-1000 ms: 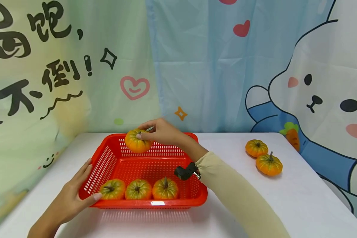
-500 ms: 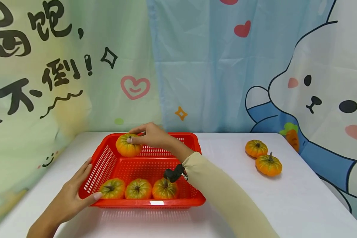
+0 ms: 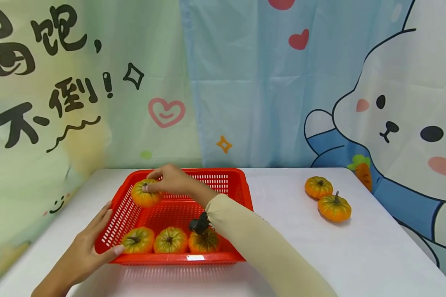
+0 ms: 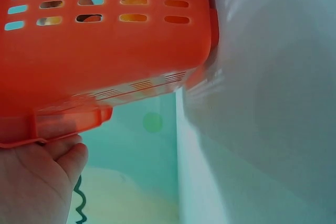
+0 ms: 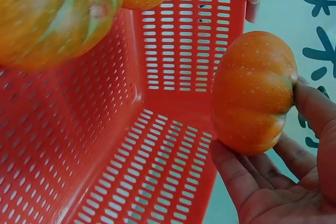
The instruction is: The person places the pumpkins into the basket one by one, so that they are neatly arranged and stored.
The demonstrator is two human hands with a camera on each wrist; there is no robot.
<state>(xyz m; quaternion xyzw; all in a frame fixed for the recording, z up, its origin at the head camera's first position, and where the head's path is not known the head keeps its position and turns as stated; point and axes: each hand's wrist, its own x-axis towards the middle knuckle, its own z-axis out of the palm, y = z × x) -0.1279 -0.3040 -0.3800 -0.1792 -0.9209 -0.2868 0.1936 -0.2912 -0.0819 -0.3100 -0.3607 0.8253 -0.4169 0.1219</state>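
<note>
A small orange pumpkin (image 3: 147, 193) is in my right hand (image 3: 174, 180), at the back left corner of the red plastic basket (image 3: 241, 185). In the right wrist view thumb and fingers grip this pumpkin (image 5: 254, 93) from its sides, with the perforated basket wall beside it. My left hand (image 3: 85, 245) holds the basket's front left corner, its thumb over the rim and its fingers along the left side. The left wrist view has that hand (image 4: 44, 177) at the rim's underside. Along the basket's front sit a left pumpkin (image 3: 138, 240), a middle pumpkin (image 3: 171, 240) and a right pumpkin (image 3: 204, 241).
Two more pumpkins lie on the white table (image 3: 282, 222) to the right: a rear pumpkin (image 3: 318, 187) and, close in front, a pumpkin with an upright stem (image 3: 334, 207). A printed curtain (image 3: 226, 82) hangs behind the table.
My right hand has carried the pumpkin left and lower, from over the basket's rear rim to its back left corner. The left hand stays at the basket's corner.
</note>
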